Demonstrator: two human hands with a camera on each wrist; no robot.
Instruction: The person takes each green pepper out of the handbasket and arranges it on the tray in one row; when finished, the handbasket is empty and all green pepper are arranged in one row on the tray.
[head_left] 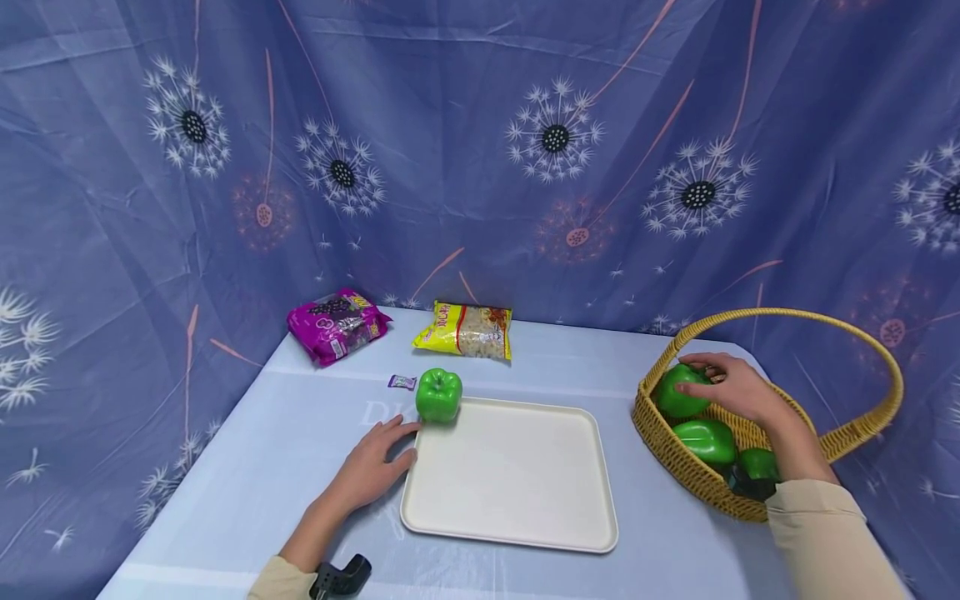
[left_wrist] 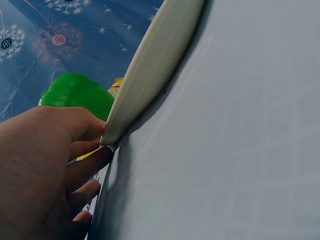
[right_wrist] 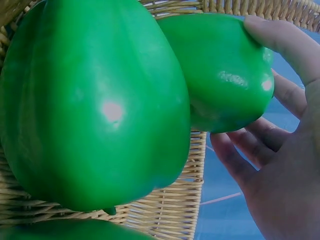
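Note:
My right hand (head_left: 738,390) reaches into the wicker basket (head_left: 678,462) on the right. Its thumb and fingers curve around a green bell pepper (right_wrist: 225,75) near the basket's far left side. Larger in the right wrist view, another green bell pepper (right_wrist: 100,105) lies beside it in the basket. On the table's middle is a cream rectangular tray (head_left: 510,475), with one green bell pepper (head_left: 438,396) upright at its back left corner. Loosely spread, the fingers of my left hand (head_left: 367,468) touch the tray's left edge, just in front of that pepper.
A purple snack bag (head_left: 337,327) and a yellow snack bag (head_left: 467,331) lie at the table's back. One small purple wrapped candy (head_left: 402,382) is left of the tray's pepper. The basket's tall handle (head_left: 780,313) arches over the right forearm. Patterned blue cloth hangs around the table.

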